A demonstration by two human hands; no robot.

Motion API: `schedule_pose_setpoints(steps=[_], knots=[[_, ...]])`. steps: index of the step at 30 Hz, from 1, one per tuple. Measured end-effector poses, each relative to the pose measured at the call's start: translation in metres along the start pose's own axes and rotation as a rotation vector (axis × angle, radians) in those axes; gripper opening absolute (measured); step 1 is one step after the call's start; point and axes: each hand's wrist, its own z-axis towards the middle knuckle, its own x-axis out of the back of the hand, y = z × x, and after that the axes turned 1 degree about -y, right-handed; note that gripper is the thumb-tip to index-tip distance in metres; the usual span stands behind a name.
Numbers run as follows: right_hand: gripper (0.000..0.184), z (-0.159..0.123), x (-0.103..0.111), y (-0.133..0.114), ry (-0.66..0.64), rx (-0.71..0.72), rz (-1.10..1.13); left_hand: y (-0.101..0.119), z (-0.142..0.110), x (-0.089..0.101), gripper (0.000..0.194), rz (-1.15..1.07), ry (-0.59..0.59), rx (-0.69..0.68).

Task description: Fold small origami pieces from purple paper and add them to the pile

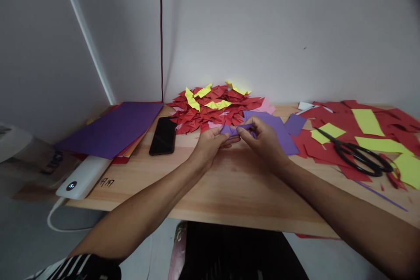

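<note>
Striped sleeve (87,267) | left hand (211,141), right hand (264,140) pinching folded purple paper (226,129) | tabletop (226,192) spans from hands to its front edge (226,224)

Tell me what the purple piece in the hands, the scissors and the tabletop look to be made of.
Purple piece: probably matte paper, given its crisp folds.
Scissors: dark, smooth, faintly glossy handles, perhaps plastic or coated metal; the slim dark blades are likely metal.
Tabletop: pale wood or a wood-look board with a satin look, going by its streaky grain.
</note>
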Motion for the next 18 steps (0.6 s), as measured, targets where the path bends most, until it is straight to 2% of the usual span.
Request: schedule_pose_setpoints(steps=[6, 12, 18], knots=[[0.012, 0.0012, 0.0004, 0.0025, -0.022, -0.009, -0.019, 0.0012, -0.0008, -0.0014, 0.023, 0.014, 0.004, 0.013], [0.014, 0.0016, 0.0, -0.0006, -0.03, -0.016, -0.018, -0.0019, -0.0011, -0.0003, 0.031, 0.036, 0.011, -0.034], [0.015, 0.0012, -0.0007, -0.0031, -0.044, -0.042, 0.02, -0.0052, -0.0025, -0.0026, 0.031, -0.027, 0.016, -0.057]])
